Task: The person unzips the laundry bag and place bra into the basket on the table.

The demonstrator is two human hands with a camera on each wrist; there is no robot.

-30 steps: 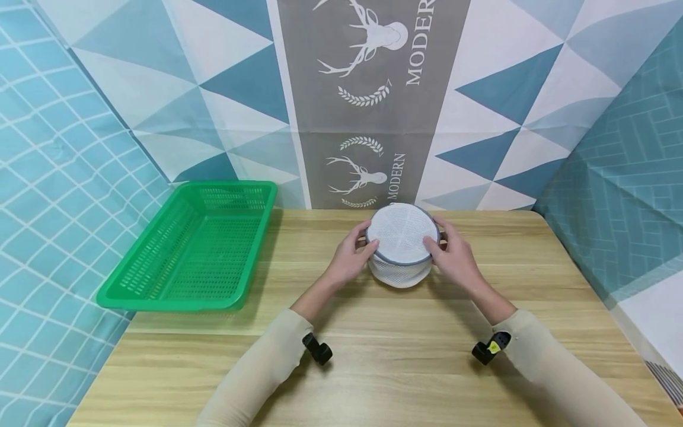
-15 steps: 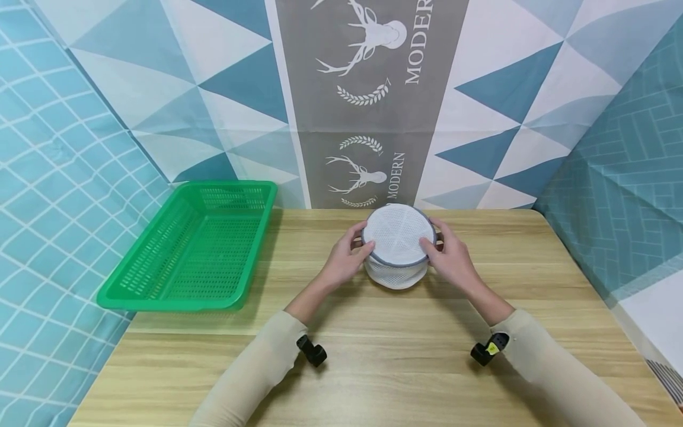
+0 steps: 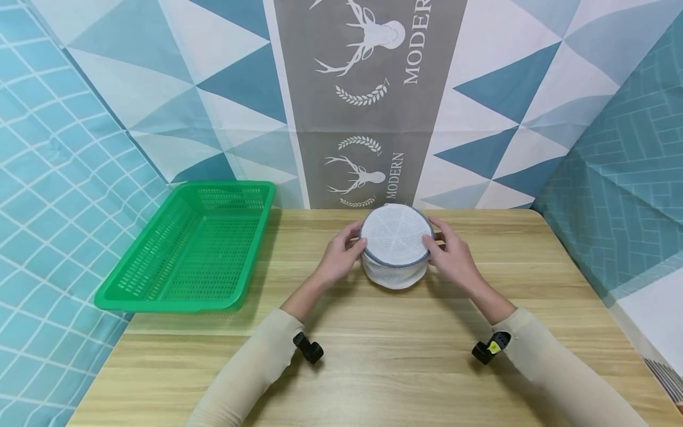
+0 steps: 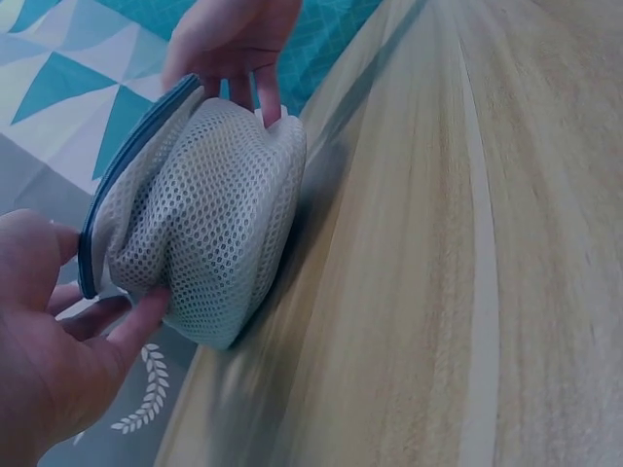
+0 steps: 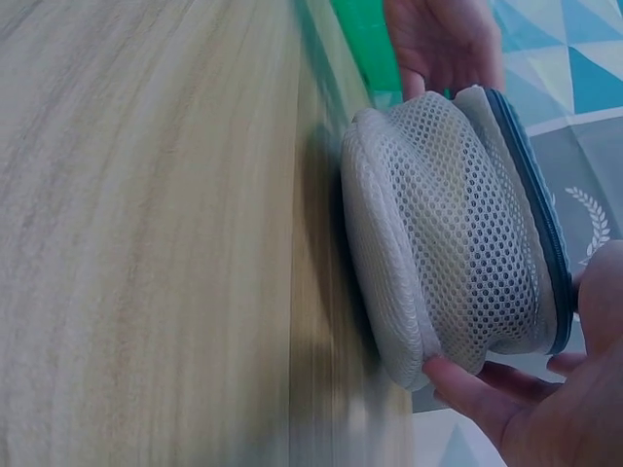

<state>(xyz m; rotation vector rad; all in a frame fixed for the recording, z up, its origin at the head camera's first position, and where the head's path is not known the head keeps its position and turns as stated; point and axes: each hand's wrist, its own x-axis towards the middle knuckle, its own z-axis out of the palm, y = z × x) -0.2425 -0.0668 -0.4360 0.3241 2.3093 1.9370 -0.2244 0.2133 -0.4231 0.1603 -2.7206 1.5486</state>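
Observation:
A round white mesh laundry bag with a grey-blue zipped rim stands upright near the table's back edge. On its left side my left hand holds it, thumb at the rim and fingers against the mesh wall. My right hand grips the opposite side, its thumb on the edge of the top. In the left wrist view the bag's mesh wall bulges and creases between the hands. The right wrist view shows the dark zipper running round the rim. Whatever the bag may contain is hidden.
A green plastic basket with perforated walls stands at the table's left. Behind the wooden table rises a patterned wall covering. A blue tiled-pattern sheet hangs along the left side.
The bag and both hands have shifted slightly to the left. My left thumb has slid from the bag's top outward to its rim. The basket has stayed in place.

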